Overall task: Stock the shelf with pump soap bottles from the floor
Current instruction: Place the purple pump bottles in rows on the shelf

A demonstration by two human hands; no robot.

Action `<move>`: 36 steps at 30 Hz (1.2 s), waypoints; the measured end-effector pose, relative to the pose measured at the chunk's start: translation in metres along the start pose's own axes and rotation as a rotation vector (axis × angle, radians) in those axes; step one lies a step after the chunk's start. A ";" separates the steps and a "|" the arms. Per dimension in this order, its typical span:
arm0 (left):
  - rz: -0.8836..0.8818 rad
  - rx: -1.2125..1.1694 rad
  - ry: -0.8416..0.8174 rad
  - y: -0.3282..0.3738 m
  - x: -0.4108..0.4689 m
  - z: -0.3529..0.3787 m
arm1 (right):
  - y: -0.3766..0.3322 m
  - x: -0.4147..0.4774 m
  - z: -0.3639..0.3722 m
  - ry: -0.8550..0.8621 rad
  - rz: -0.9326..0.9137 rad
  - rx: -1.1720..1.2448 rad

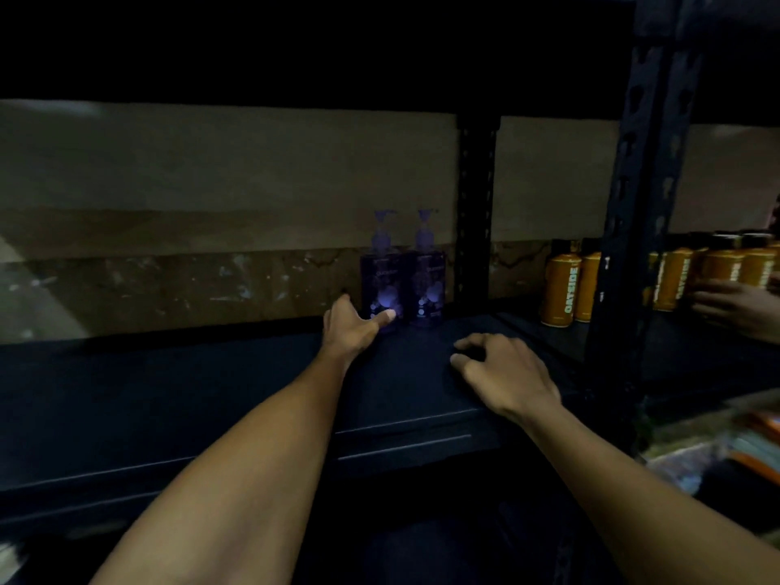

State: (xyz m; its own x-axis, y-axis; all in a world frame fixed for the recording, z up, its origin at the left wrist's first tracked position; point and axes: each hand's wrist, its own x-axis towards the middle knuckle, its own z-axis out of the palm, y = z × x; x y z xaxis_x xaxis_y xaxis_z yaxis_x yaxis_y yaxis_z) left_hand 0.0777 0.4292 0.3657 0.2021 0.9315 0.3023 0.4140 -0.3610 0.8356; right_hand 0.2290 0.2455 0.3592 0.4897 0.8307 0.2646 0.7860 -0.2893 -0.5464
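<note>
— What do I have around the black upright post [633,230]?

— Just right of it, I see a row of orange bottles [561,289] standing upright, lettered OATSIDE; another person's hand [734,308] touches the ones farthest from the post. Behind it runs a tan wall [211,171] with a scuffed lower band. Below and right of it lie blurred orange-edged items [755,453]; I can't tell what.

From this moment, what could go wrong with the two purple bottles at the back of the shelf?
1. The left hand is at the base of the left pump bottle, thumb against it. A push could tip it into the right pump bottle, which stands very close beside it.
2. The shelf is very dark, so the hand may misjudge the bottles' position.
3. The right hand hovers low over the shelf, holding nothing, and does not steady either bottle.
</note>
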 end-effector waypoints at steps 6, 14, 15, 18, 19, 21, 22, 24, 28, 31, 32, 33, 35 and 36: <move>0.255 -0.010 -0.027 0.018 -0.100 -0.047 | 0.015 -0.060 -0.023 0.033 -0.054 0.684; 0.424 -0.115 -0.058 -0.021 -0.287 -0.034 | 0.122 -0.207 0.007 -0.017 -0.088 0.646; 0.367 -0.108 -0.084 -0.037 -0.310 -0.021 | 0.140 -0.226 0.020 -0.044 -0.040 0.630; 0.156 -0.096 -0.178 -0.090 -0.376 0.022 | 0.188 -0.277 0.059 -0.149 0.106 0.576; 0.094 -0.097 -0.204 -0.105 -0.395 0.037 | 0.203 -0.291 0.070 -0.168 0.151 0.556; -0.049 -0.121 -0.262 -0.130 -0.428 0.061 | 0.222 -0.313 0.090 -0.217 0.216 0.511; -0.108 -0.126 -0.303 -0.140 -0.442 0.074 | 0.229 -0.320 0.098 -0.262 0.239 0.481; -0.189 -0.103 -0.351 -0.156 -0.467 0.096 | 0.241 -0.329 0.114 -0.323 0.303 0.437; -0.322 -0.095 -0.319 -0.174 -0.495 0.130 | 0.260 -0.327 0.145 -0.390 0.399 0.379; -0.341 -0.087 -0.231 -0.186 -0.506 0.156 | 0.272 -0.319 0.166 -0.464 0.413 0.356; -0.347 -0.054 -0.218 -0.191 -0.508 0.164 | 0.276 -0.317 0.172 -0.476 0.402 0.355; -0.355 -0.018 -0.213 -0.193 -0.508 0.168 | 0.280 -0.315 0.178 -0.481 0.380 0.353; -0.363 0.057 -0.213 -0.195 -0.507 0.176 | 0.287 -0.310 0.188 -0.501 0.338 0.364; -0.375 0.089 -0.227 -0.195 -0.506 0.179 | 0.290 -0.309 0.193 -0.512 0.321 0.369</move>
State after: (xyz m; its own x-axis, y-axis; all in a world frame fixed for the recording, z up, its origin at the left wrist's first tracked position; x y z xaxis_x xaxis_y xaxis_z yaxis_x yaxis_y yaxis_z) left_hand 0.0533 0.0202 -0.0326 0.2088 0.9692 -0.1308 0.5687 -0.0115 0.8224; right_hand 0.2330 -0.0035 -0.0348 0.3658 0.8767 -0.3122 0.4088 -0.4528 -0.7924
